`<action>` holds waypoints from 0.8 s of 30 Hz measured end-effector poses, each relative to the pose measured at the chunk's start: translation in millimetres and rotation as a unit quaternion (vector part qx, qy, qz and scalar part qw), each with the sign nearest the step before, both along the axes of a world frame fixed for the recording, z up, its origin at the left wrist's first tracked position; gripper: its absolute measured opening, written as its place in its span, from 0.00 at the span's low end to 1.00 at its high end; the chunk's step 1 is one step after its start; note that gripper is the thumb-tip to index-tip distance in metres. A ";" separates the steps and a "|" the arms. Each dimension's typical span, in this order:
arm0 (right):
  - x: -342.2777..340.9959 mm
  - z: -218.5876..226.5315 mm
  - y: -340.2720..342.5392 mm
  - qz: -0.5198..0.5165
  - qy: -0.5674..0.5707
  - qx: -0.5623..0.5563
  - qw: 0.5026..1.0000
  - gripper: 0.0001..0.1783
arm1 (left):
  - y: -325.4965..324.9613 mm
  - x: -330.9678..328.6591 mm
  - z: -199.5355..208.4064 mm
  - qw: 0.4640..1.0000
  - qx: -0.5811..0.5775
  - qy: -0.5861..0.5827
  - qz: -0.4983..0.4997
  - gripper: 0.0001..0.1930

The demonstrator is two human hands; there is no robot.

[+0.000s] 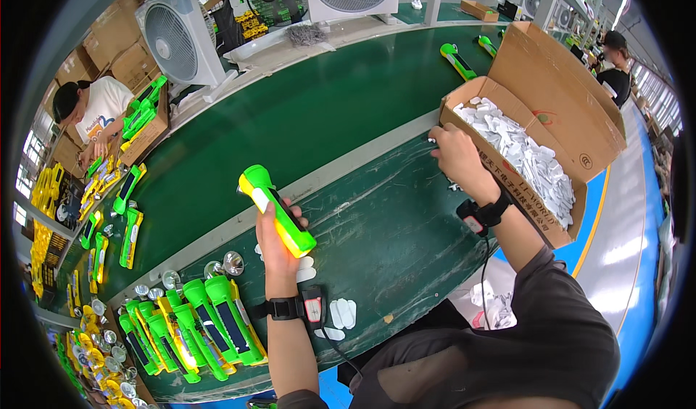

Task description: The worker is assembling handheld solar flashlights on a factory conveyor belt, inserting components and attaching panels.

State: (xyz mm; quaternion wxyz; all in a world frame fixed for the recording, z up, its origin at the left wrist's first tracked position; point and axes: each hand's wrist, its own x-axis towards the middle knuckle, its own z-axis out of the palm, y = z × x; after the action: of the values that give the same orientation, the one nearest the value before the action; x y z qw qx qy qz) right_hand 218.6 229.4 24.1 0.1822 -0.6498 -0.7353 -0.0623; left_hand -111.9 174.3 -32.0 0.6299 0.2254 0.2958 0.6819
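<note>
My left hand is closed around the body of a green and yellow flashlight, its wide head pointing up and away from me over the green worktable. At the table's far right, my right hand has its fingertips pinched together beside the corner of an open carton. A tiny white bit shows at those fingertips, too small to name. Flat white oblong pieces heap up inside the carton. More white oblong pieces lie near my left wrist.
Several flashlights lie in a row at the left, with shiny reflector cups beyond them. A green conveyor belt runs past the table, carrying more flashlights. A co-worker sits at the far left; fans stand behind.
</note>
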 end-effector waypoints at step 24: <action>1.5 -40.9 33.9 0.156 0.216 -0.078 0.961 0.11 | -13.4 2.4 10.6 0.999 0.007 0.035 -0.031 0.20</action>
State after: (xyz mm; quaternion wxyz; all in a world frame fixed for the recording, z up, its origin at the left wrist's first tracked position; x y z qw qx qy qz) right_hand 220.0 263.2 -16.8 0.2928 -0.5369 -0.7736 0.1658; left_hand -109.5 160.8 -21.4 0.6383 0.2630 0.3056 0.6558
